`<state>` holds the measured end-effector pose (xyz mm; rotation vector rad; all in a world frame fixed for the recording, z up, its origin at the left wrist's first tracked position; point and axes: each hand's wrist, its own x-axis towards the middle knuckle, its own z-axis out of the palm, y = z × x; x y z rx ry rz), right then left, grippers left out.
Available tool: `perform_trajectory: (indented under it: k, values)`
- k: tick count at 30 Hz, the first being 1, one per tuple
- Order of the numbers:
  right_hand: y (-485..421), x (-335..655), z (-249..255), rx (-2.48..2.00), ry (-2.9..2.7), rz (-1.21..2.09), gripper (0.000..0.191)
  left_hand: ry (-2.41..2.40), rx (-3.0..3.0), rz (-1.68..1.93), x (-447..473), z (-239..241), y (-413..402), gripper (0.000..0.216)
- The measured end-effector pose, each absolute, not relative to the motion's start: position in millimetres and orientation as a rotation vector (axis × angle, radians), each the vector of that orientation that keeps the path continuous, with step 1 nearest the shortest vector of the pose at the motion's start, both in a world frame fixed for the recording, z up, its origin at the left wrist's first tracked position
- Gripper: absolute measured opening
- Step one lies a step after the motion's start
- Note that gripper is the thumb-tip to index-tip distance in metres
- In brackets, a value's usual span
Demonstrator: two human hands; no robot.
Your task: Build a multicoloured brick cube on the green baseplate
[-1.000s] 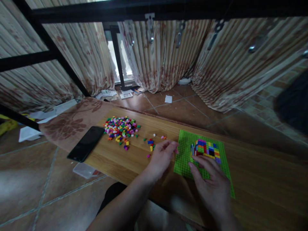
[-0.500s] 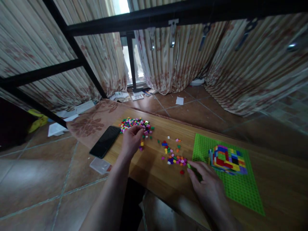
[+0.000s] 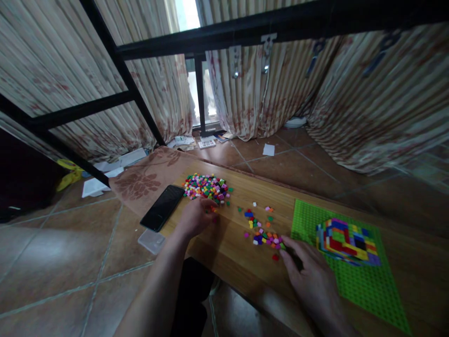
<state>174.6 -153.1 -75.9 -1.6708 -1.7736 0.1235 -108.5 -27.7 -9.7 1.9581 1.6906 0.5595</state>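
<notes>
My left hand point(image 3: 197, 217) is low over the wooden table at the near edge of a heap of small coloured toy bricks point(image 3: 203, 186). Its fingers are curled together by a few orange and yellow bricks; whatever is between the fingertips is hidden. Near the table's middle, my right hand point(image 3: 307, 269) pinches a lime green brick point(image 3: 282, 245) between thumb and forefinger. That brick is beside a loose cluster of pink, purple and orange bricks point(image 3: 268, 239). A multicoloured block of stacked bricks point(image 3: 347, 241) stands on the green baseplate point(image 3: 372, 290), right of my right hand.
A black phone point(image 3: 162, 207) lies at the table's left end, with a clear plastic lid point(image 3: 151, 241) beside it. A single red brick point(image 3: 275, 257) is near my right fingertips. Beyond the table are a black metal frame point(image 3: 154, 49), curtains and papers on the tiled floor.
My left hand has come from the heap's edge down toward me, onto the loose bricks in front. My right hand stays by the cluster. The whole view has shifted slightly.
</notes>
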Motion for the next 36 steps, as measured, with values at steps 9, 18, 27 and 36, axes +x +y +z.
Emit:
perform_trajectory:
  k: [9, 18, 27, 36]
  values:
    - [-155, 177, -68, -1.644, -1.716, 0.110, 0.030, 1.773, 2.077, 0.450, -94, -8, -27, 0.014]
    - [-157, 173, -51, -1.560, -1.525, 0.053, 0.020, 0.840, 0.503, 0.924, -30, 9, -44, 0.011]
    - [-161, 171, -36, -1.492, -1.443, 0.061, 0.019, 0.617, 0.242, 0.678, 40, 5, -80, 0.027]
    - [-167, 175, -31, -1.649, -1.466, -0.024, 0.017, 0.561, 0.268, 0.734, 70, 4, -98, 0.028]
